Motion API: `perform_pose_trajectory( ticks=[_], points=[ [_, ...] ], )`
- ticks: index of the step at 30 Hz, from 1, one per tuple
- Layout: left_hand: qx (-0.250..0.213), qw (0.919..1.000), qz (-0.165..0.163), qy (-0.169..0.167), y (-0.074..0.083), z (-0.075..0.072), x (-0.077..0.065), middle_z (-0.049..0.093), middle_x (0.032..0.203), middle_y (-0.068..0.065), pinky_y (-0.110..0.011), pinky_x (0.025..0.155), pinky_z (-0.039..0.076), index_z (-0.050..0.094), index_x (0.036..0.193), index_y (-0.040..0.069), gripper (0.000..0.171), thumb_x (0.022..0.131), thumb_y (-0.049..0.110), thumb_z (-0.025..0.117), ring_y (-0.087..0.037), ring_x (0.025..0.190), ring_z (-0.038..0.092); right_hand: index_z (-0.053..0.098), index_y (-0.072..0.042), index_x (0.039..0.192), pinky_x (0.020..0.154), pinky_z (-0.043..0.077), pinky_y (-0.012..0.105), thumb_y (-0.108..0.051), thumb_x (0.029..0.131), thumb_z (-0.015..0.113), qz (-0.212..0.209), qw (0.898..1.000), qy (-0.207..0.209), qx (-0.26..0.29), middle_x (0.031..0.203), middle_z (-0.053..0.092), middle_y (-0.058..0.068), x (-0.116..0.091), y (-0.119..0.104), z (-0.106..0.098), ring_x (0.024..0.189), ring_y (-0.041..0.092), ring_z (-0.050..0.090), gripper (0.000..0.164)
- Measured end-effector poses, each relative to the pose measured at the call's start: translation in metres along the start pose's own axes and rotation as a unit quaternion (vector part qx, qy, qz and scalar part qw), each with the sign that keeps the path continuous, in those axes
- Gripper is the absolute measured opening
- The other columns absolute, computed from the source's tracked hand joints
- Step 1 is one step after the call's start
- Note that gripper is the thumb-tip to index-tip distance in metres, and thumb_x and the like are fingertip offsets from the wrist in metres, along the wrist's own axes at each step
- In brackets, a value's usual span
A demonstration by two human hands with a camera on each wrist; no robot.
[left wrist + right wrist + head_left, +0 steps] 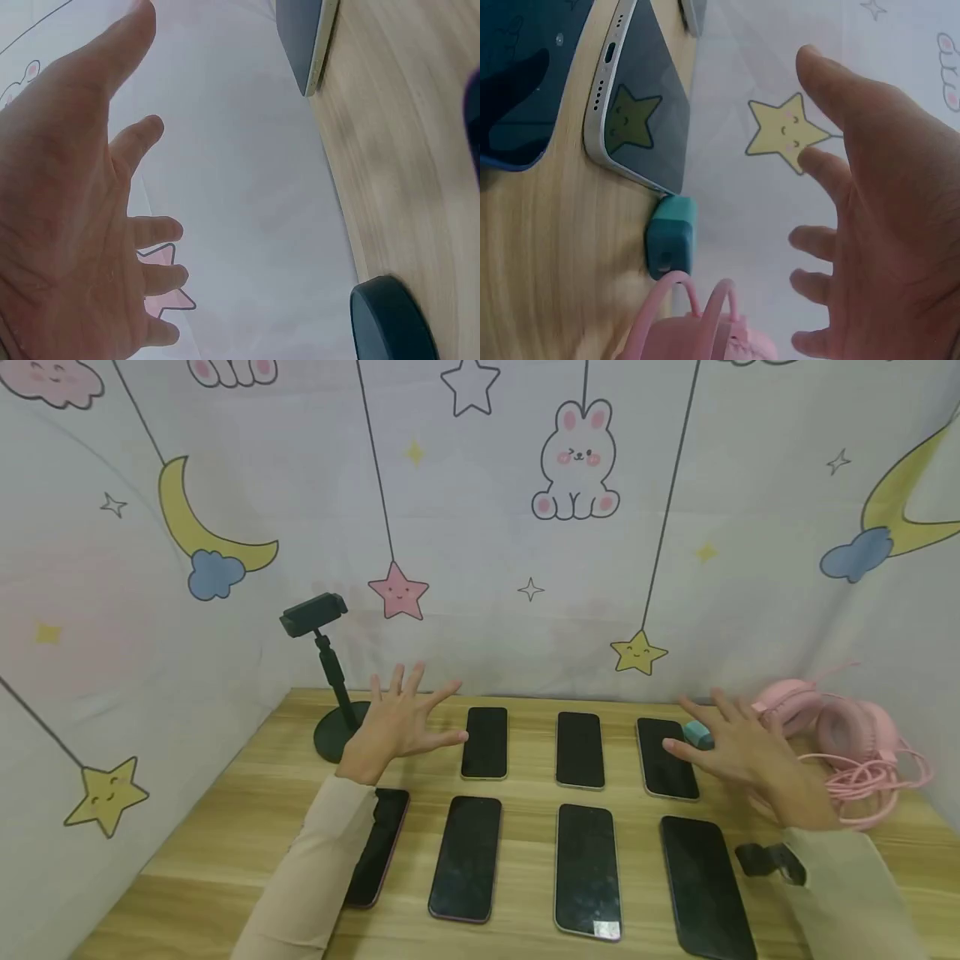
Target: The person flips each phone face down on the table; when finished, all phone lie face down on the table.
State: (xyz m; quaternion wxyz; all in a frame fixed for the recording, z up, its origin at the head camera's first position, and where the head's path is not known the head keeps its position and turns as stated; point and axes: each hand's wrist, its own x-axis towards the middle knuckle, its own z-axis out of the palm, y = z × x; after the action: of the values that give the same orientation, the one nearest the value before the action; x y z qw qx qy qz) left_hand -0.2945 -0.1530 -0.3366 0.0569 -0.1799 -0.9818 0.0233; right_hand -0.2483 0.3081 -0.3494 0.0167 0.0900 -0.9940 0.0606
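1. Black phones (588, 868) lie screen-up on the wooden table (225, 860): three in a back row near the printed cloth (480, 643), four in front, the leftmost partly covered by a sleeve (307, 877).
2. The right hand (738, 743) hangs with fingers spread, gripping nothing. Its nearest phone is the right-hand back phone (663, 779), lying to the left of the palm; the thumb crosses it from above, but the right wrist view shows a gap.
3. That phone's long axis runs away from the person, far end leaning slightly left. A green box (699, 735) sits just beside its far right corner, and pink headphones (847, 731) lie right of that, so I'd judge that side the tighter one.
4. The left hand (401, 722) is spread too, holding nothing, near a phone stand (332, 668). Just right of its thumb lies the left-hand back phone (487, 743), long axis nearly straight toward the cloth.
5. Between them, the middle back phone (580, 750) lies well apart from both hands.
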Motion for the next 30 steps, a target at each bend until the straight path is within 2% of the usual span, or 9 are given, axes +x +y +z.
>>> perform_pose_trajectory(
  ticks=[9, 15, 19, 23, 26, 29, 30],
  points=[
    [-0.01, 0.9999, 0.001, -0.007, 0.0, -0.003, 0.002, 0.013, 0.164, -0.025, -0.073, 0.11, 0.007, 0.025, 0.159, 0.037, 0.089, 0.085, 0.079, 0.051, -0.051, 0.148, 0.011, 0.028, -0.018, 0.158, 0.102, 0.01, 0.08, -0.074, 0.092, 0.043, -0.024, 0.999, 0.007, -0.019, 0.158, 0.016, 0.035, 0.019, -0.024, -0.003, 0.141, 0.061, 0.013, 0.088],
    [-0.048, 0.9984, 0.013, -0.029, 0.014, -0.008, 0.013, 0.013, 0.164, -0.024, -0.068, 0.114, 0.003, 0.025, 0.16, 0.034, 0.088, 0.087, 0.076, 0.052, -0.05, 0.148, 0.01, 0.027, -0.018, 0.159, 0.104, 0.011, 0.078, -0.068, 0.095, 0.046, -0.052, 0.998, 0.019, -0.003, 0.159, 0.018, 0.031, 0.027, -0.043, -0.003, 0.142, 0.059, 0.015, 0.084],
    [-0.075, 0.9961, 0.022, -0.041, 0.024, -0.011, 0.019, 0.014, 0.164, -0.023, -0.066, 0.114, -0.001, 0.024, 0.16, 0.034, 0.087, 0.088, 0.074, 0.053, -0.048, 0.149, 0.006, 0.027, -0.016, 0.159, 0.105, 0.013, 0.077, -0.064, 0.096, 0.049, -0.075, 0.996, 0.017, 0.034, 0.158, 0.023, 0.031, 0.033, -0.059, 0.0, 0.142, 0.056, 0.021, 0.082],
    [-0.086, 0.9944, 0.024, -0.057, 0.029, -0.012, 0.022, 0.015, 0.164, -0.021, -0.065, 0.115, -0.001, 0.022, 0.16, 0.035, 0.088, 0.088, 0.074, 0.053, -0.047, 0.149, 0.008, 0.028, -0.012, 0.159, 0.106, 0.023, 0.072, -0.057, 0.1, 0.05, -0.105, 0.99, 0.004, 0.089, 0.157, 0.03, 0.028, 0.04, -0.075, 0.004, 0.141, 0.051, 0.03, 0.077],
    [-0.092, 0.9932, 0.02, -0.068, 0.03, -0.013, 0.022, 0.02, 0.163, -0.019, -0.065, 0.115, 0.002, 0.021, 0.16, 0.035, 0.088, 0.088, 0.074, 0.054, -0.045, 0.149, 0.014, 0.029, -0.007, 0.158, 0.106, 0.031, 0.066, -0.047, 0.103, 0.051, -0.134, 0.982, -0.011, 0.136, 0.157, 0.033, 0.024, 0.046, -0.086, 0.006, 0.139, 0.048, 0.035, 0.072],
    [-0.106, 0.9916, 0.013, -0.073, 0.028, -0.014, 0.02, 0.027, 0.161, -0.019, -0.065, 0.115, 0.006, 0.023, 0.16, 0.033, 0.088, 0.089, 0.071, 0.056, -0.042, 0.148, 0.023, 0.031, -0.005, 0.156, 0.107, 0.032, 0.063, -0.039, 0.104, 0.053, -0.151, 0.973, -0.024, 0.172, 0.157, 0.033, 0.023, 0.052, -0.097, 0.008, 0.14, 0.045, 0.035, 0.066],
    [-0.112, 0.9908, 0.009, -0.076, 0.027, -0.013, 0.019, 0.029, 0.16, -0.019, -0.066, 0.115, 0.011, 0.023, 0.16, 0.033, 0.087, 0.089, 0.071, 0.056, -0.042, 0.146, 0.027, 0.032, -0.005, 0.156, 0.107, 0.032, 0.063, -0.037, 0.104, 0.053, -0.154, 0.971, -0.027, 0.18, 0.157, 0.033, 0.022, 0.053, -0.101, 0.009, 0.14, 0.045, 0.035, 0.065]
  ],
)
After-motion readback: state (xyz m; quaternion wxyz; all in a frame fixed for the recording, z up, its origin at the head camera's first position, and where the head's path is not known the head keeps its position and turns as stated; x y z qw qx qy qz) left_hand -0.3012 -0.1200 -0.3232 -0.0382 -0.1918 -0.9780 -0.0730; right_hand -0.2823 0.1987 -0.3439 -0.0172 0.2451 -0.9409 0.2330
